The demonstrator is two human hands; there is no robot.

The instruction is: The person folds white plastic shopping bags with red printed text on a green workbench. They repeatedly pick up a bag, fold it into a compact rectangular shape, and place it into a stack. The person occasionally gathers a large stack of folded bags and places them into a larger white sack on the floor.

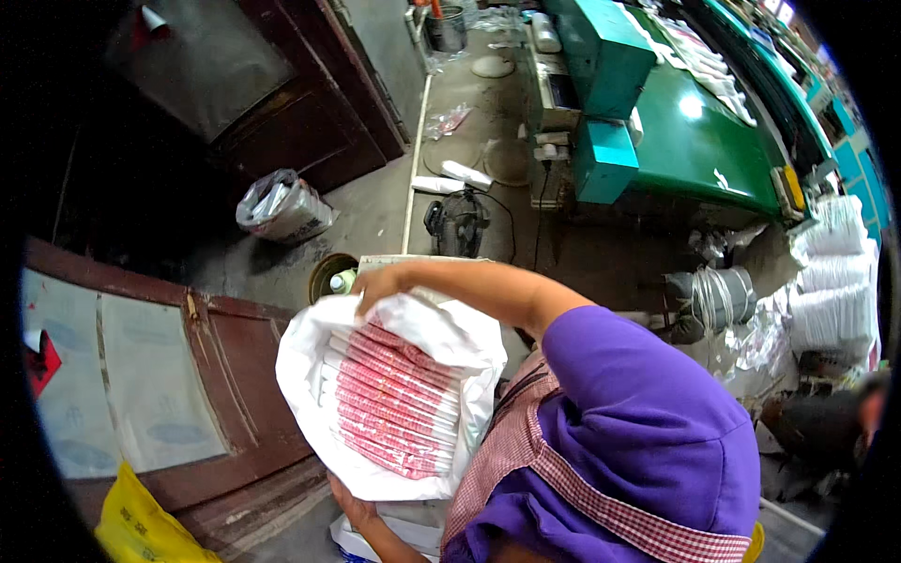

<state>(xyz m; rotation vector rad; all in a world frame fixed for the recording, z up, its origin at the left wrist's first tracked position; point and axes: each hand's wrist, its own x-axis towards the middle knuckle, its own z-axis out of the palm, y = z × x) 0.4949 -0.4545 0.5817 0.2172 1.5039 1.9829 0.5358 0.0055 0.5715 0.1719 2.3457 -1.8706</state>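
A large white sack (pixel 305 352) stands open in front of me, its mouth spread wide. Inside, several flat packets (pixel 394 403) with red-and-white print are packed tightly in a row. My right hand (pixel 380 284) grips the sack's upper rim, its fingers bent over the edge and partly hidden in the folds. Against the lower outer side of the sack is my left hand (pixel 352 505), closed on the material there, with its fingers partly covered.
A small black fan (pixel 457 223) stands on the floor beyond the sack. A bag of scraps (pixel 286 208) sits near the dark door (pixel 310 122). A green-topped machine table (pixel 694 122) occupies the upper right, with stacked white bundles (pixel 831 291) below. A yellow bag (pixel 145 521) lies lower left.
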